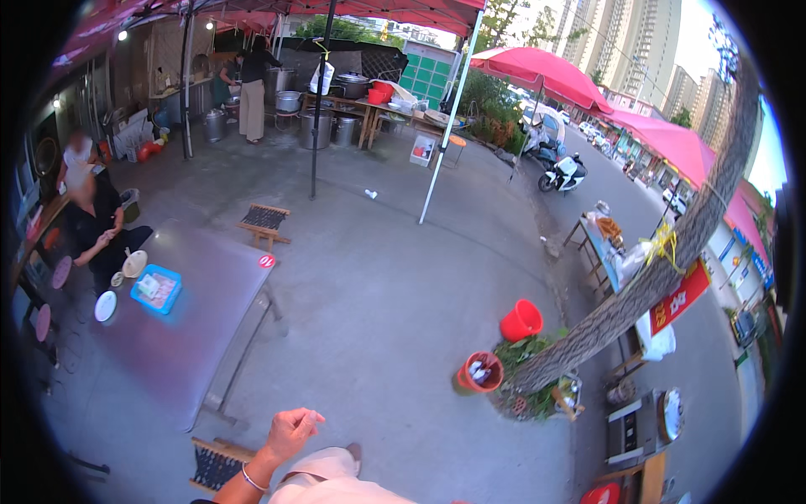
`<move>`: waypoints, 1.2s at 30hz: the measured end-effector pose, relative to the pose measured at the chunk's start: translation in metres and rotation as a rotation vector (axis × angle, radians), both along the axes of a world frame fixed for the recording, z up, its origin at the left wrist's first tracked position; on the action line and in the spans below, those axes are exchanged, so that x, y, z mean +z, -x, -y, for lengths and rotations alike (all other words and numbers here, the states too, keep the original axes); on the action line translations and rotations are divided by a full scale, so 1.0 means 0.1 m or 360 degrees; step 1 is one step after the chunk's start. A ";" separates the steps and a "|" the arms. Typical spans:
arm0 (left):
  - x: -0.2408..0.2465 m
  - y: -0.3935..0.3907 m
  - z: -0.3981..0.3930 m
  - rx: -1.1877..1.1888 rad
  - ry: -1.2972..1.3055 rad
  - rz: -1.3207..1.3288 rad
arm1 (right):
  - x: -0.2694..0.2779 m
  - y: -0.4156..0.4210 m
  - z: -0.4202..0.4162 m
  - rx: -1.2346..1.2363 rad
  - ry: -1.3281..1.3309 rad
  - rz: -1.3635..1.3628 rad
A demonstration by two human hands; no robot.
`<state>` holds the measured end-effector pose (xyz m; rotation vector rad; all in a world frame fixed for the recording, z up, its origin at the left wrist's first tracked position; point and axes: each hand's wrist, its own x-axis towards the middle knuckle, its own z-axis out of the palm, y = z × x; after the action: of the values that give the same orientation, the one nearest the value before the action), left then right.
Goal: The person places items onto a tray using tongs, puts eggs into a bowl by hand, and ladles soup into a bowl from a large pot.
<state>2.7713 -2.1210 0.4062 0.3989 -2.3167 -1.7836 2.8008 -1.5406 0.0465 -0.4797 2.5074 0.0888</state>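
Observation:
My left hand (293, 435) hangs over the concrete floor with its fingers curled in, and I see nothing in it. A thin bracelet (254, 479) circles that wrist. Close below it is a folding stool (220, 465) with a dark woven seat. At the bottom edge, only a sliver of what looks like my right hand (461, 502) shows; the rest is out of view. Ahead to the left stands a dark-topped table (189, 353), holding a blue plastic basket (175, 301), a white plate (106, 306) and a woven fan-like item (135, 263).
A seated person (94, 214) is beside the table. Another folding stool (264, 218) stands beyond it. To the right are two red buckets (521, 320) and a leaning tree trunk (604, 327). Canopy poles (315, 126) rise ahead; people stand among metal pots (315, 129) at the back.

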 end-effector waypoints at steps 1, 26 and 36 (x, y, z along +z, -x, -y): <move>0.10 0.38 0.01 -0.0021 -0.0040 -0.0017 | 0.22 -0.01 -0.03 -0.0091 0.0284 -0.0015; -2.40 7.53 2.32 -0.0072 0.0044 0.1554 | 0.85 10.45 2.20 -0.1925 0.1762 0.0351; -2.68 10.97 4.16 0.0001 -0.0019 0.1478 | -0.03 11.69 3.48 -0.1906 0.1727 0.0394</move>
<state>1.6742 -2.5369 0.1381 1.4908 -2.8157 -1.8393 1.6319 -1.8888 0.0431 0.6465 1.9862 -1.6669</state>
